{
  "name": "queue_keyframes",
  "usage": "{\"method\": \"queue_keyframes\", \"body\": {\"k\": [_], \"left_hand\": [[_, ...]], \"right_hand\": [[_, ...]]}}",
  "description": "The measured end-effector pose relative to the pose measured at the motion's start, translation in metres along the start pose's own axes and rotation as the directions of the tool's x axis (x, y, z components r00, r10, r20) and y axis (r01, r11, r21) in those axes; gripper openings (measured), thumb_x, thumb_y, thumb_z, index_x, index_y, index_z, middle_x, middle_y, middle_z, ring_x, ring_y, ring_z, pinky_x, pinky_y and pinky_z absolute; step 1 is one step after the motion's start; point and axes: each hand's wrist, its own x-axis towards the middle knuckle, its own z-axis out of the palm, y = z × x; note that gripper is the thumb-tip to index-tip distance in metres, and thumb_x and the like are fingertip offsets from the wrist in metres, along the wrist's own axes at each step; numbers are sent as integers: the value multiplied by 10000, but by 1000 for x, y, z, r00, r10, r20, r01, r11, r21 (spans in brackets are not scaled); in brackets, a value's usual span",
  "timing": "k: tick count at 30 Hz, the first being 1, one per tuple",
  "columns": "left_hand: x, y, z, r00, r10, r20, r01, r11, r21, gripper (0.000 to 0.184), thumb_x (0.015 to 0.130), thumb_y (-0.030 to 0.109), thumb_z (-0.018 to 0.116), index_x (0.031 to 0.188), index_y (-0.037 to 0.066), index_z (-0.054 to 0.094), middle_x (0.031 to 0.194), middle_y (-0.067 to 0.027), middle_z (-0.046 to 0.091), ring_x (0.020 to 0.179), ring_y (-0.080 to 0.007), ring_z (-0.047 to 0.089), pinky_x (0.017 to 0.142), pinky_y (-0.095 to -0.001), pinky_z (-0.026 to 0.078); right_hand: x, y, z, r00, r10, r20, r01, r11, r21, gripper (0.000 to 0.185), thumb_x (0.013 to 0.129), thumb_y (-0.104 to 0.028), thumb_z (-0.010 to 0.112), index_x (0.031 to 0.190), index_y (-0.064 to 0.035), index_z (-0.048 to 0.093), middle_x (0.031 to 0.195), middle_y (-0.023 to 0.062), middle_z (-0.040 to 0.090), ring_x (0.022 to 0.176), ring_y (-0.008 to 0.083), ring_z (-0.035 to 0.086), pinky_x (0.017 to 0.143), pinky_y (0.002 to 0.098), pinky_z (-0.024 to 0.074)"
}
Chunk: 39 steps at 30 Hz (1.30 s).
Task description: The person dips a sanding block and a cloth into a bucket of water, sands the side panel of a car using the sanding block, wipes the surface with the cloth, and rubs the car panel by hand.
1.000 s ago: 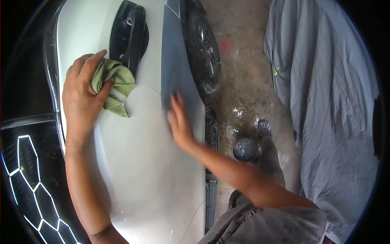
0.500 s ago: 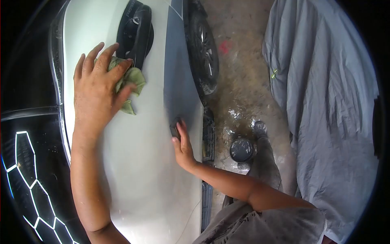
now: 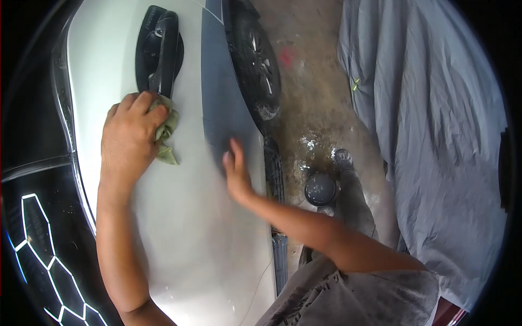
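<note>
My left hand is curled round a crumpled green cloth and presses it on the pale car panel, just below the black door handle. Part of the cloth hangs out past the fingers and thumb. On the blue-grey strip along the panel's right side rests my right hand, blurred by motion. Its fingers are close together around a small dark block, which showed more clearly half a second earlier and is now mostly hidden.
A wheel lies beyond the strip. On the wet floor stands a round dark container beside my foot. A grey cover hangs at the right. Dark glass with hexagonal light reflections is at the left.
The left fingers, spread over the cloth half a second ago, are now curled in around it. My right hand has moved up along the strip. The whole view has shifted slightly.
</note>
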Motion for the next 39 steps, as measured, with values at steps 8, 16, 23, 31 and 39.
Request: {"method": "queue_keyframes", "body": {"k": [8,16,23,31,39], "left_hand": [[1,14,8,992,106,65,-98,987,-125,386,621,-39,761,984,81,707,1171,-56,651,1110,-305,609,921,-428,495],[1,19,12,996,73,47,-65,984,-163,421,620,-54,763,1012,92,715,1152,-73,654,1067,-315,615,903,-425,503],[4,19,12,998,52,22,-47,979,-197,396,612,-37,794,974,96,706,1105,-41,652,1035,-279,625,882,-408,521],[7,23,17,998,51,29,-47,990,-133,363,628,-22,813,956,93,708,1111,-36,663,1059,-273,620,898,-411,516],[6,27,24,996,69,48,-69,997,-21,321,627,0,844,893,86,687,1101,-21,669,1105,-255,613,946,-407,511]], "right_hand": [[0,11,4,995,-97,-1,97,995,-5,497,1102,-221,467,1535,5,370,1640,218,325,1546,357,270,1253,446,251],[111,11,-22,998,-66,-24,68,993,92,535,1097,-248,484,1567,-23,361,1658,217,298,1561,352,240,1267,445,215],[-35,16,-11,983,-166,83,169,985,-26,506,1092,-201,487,1548,-9,382,1669,230,260,1565,360,230,1259,457,229],[129,29,-29,989,-147,-28,147,989,10,531,1091,-236,517,1567,-45,378,1649,232,293,1528,372,296,1251,426,248],[-33,31,-6,992,-127,27,126,991,42,547,1071,-165,516,1566,5,359,1667,256,240,1564,381,219,1271,446,198]]}}
